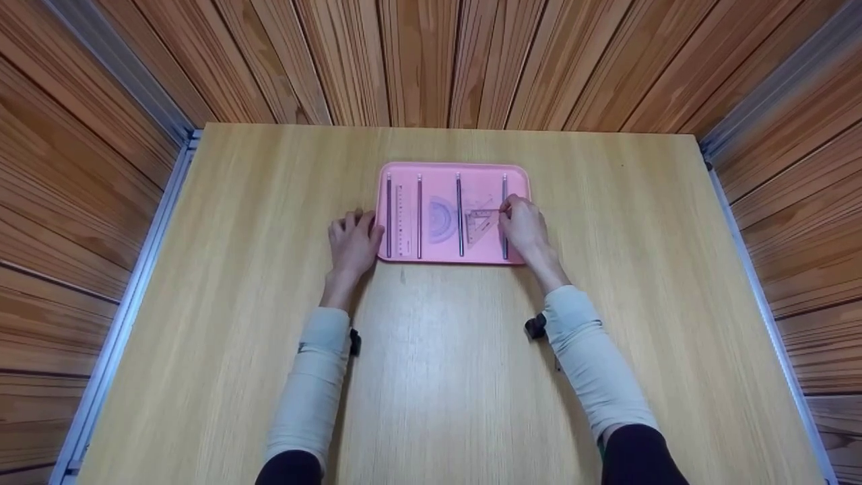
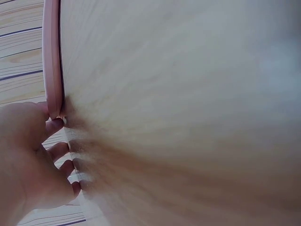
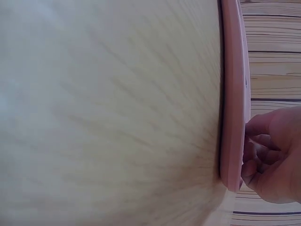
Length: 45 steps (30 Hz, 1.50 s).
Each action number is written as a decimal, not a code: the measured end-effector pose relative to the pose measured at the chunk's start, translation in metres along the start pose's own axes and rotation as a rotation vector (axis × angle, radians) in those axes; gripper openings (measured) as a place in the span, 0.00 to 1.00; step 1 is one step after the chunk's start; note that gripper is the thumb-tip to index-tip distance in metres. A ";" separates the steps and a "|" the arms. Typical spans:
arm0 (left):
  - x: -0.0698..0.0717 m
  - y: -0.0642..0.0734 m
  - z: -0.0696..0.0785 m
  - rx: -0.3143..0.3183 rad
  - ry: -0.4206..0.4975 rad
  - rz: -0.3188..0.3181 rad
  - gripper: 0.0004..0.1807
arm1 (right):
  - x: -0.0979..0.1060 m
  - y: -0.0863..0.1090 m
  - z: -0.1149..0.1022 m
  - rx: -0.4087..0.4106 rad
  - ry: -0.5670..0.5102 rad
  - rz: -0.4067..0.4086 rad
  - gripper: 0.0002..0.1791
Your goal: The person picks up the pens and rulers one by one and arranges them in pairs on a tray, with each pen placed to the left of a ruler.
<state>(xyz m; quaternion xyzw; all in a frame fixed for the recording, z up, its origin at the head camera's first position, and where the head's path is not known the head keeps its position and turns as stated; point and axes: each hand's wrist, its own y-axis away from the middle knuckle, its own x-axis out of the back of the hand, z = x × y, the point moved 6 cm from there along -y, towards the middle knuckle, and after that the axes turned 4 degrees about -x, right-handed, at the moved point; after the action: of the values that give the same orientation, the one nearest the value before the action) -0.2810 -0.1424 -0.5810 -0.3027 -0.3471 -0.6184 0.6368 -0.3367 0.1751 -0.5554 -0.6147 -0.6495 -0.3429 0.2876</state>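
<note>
A pink tray point(image 1: 444, 259) lies on the table. Four-sided and shallow, it holds several dark pencils point(image 1: 460, 214) set upright in the view, a clear ruler point(image 1: 403, 221), a clear protractor point(image 1: 442, 221) and a clear set square point(image 1: 478, 223). At the tray's left edge, my left hand point(image 1: 354, 244) has its thumb against the rim and its other fingers spread on the table. My right hand point(image 1: 525, 229) reaches over the right rim, fingertips pinching the set square's right corner above the rightmost pencil point(image 1: 505, 246). In the right wrist view, the tray's wall point(image 3: 233, 94) hides the fingertips.
The wooden table point(image 1: 431, 364) extends around the tray on all sides. Wood-plank walls point(image 1: 417, 60) stand behind and at both sides, with metal rails point(image 1: 128, 323) along the side edges. A small black camera point(image 1: 536, 327) sits on the right wrist.
</note>
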 end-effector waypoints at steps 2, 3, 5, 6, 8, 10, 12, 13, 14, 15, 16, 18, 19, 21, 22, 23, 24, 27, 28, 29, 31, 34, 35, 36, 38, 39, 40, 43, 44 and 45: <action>0.000 0.000 0.000 0.002 0.001 0.000 0.27 | -0.001 0.000 -0.001 0.001 0.003 0.002 0.08; -0.001 0.001 0.000 0.002 0.001 -0.002 0.27 | -0.002 0.000 -0.001 0.000 0.001 0.003 0.08; -0.001 0.001 0.000 0.005 0.001 -0.004 0.27 | -0.003 0.001 -0.001 0.002 0.004 0.007 0.08; -0.001 0.001 0.000 0.005 -0.001 -0.004 0.27 | -0.003 0.001 -0.001 0.004 0.007 0.010 0.08; -0.001 0.002 0.000 0.006 -0.005 -0.004 0.27 | -0.004 0.001 -0.001 0.015 0.016 0.020 0.08; -0.001 0.002 0.000 0.004 -0.014 -0.007 0.27 | -0.003 0.001 -0.001 0.038 0.029 0.039 0.08; -0.001 0.001 0.001 0.006 -0.017 -0.010 0.27 | -0.003 0.001 -0.002 0.061 0.036 0.057 0.07; -0.001 0.001 0.001 0.009 -0.016 -0.013 0.27 | -0.003 0.001 -0.002 0.071 0.039 0.065 0.07; -0.001 0.001 0.001 0.010 -0.015 -0.015 0.27 | -0.002 0.001 -0.002 0.080 0.042 0.073 0.07; -0.002 0.001 0.001 0.011 -0.013 -0.017 0.27 | -0.002 0.001 -0.002 0.089 0.047 0.082 0.07; -0.002 0.001 0.000 0.014 -0.009 -0.017 0.27 | -0.002 0.001 -0.002 0.087 0.046 0.082 0.07; -0.002 0.000 0.000 0.016 -0.005 -0.018 0.27 | -0.001 0.002 -0.002 0.085 0.046 0.080 0.08; -0.002 0.000 0.000 0.015 -0.006 -0.018 0.27 | -0.001 0.003 -0.002 0.086 0.047 0.081 0.08; -0.002 -0.001 0.000 0.013 -0.009 -0.019 0.26 | 0.000 0.005 -0.002 0.087 0.047 0.085 0.09; -0.002 -0.002 0.000 0.013 -0.011 -0.019 0.26 | 0.000 0.005 -0.003 0.086 0.046 0.088 0.10; -0.002 -0.002 0.000 0.013 -0.013 -0.019 0.26 | 0.001 0.006 -0.003 0.091 0.047 0.096 0.10; -0.002 -0.002 0.000 0.013 -0.014 -0.020 0.26 | 0.002 0.006 -0.003 0.092 0.047 0.103 0.10; -0.001 -0.002 0.000 0.021 -0.013 -0.025 0.26 | 0.005 0.008 -0.004 0.094 0.051 0.121 0.10; -0.002 -0.002 -0.001 0.025 -0.013 -0.028 0.27 | 0.006 0.008 -0.005 0.093 0.054 0.127 0.10; -0.002 -0.002 -0.001 0.027 -0.012 -0.029 0.27 | 0.007 0.009 -0.005 0.092 0.057 0.133 0.10; -0.001 -0.002 -0.001 0.030 -0.012 -0.031 0.27 | 0.009 0.009 -0.005 0.085 0.059 0.140 0.10; -0.001 -0.002 -0.002 0.033 -0.016 -0.022 0.27 | 0.008 0.010 -0.005 0.074 0.045 0.127 0.10; 0.000 -0.002 -0.002 0.031 -0.017 -0.020 0.27 | 0.007 0.010 -0.005 0.072 0.043 0.117 0.10; 0.000 -0.002 -0.002 0.030 -0.019 -0.017 0.27 | 0.005 0.010 -0.005 0.069 0.041 0.106 0.10; 0.000 -0.002 -0.002 0.026 -0.017 -0.013 0.27 | 0.002 0.010 -0.005 0.074 0.047 0.082 0.10; 0.000 -0.002 -0.002 0.021 -0.016 -0.015 0.27 | 0.001 0.010 -0.005 0.075 0.058 0.074 0.10; 0.000 -0.002 -0.002 0.016 -0.015 -0.016 0.27 | 0.000 0.009 -0.005 0.076 0.069 0.069 0.10; 0.000 -0.001 -0.001 0.007 -0.009 -0.015 0.27 | -0.002 0.009 -0.004 0.080 0.095 0.063 0.10; -0.001 -0.001 -0.001 0.005 -0.009 -0.014 0.27 | -0.002 0.009 -0.004 0.076 0.100 0.063 0.10; -0.001 -0.001 -0.001 0.005 -0.008 -0.013 0.27 | -0.001 0.010 -0.003 0.071 0.102 0.063 0.10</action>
<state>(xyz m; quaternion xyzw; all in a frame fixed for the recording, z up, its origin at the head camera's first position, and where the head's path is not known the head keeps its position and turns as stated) -0.2822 -0.1425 -0.5820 -0.3014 -0.3532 -0.6206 0.6319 -0.3273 0.1716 -0.5536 -0.6060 -0.6260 -0.3412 0.3527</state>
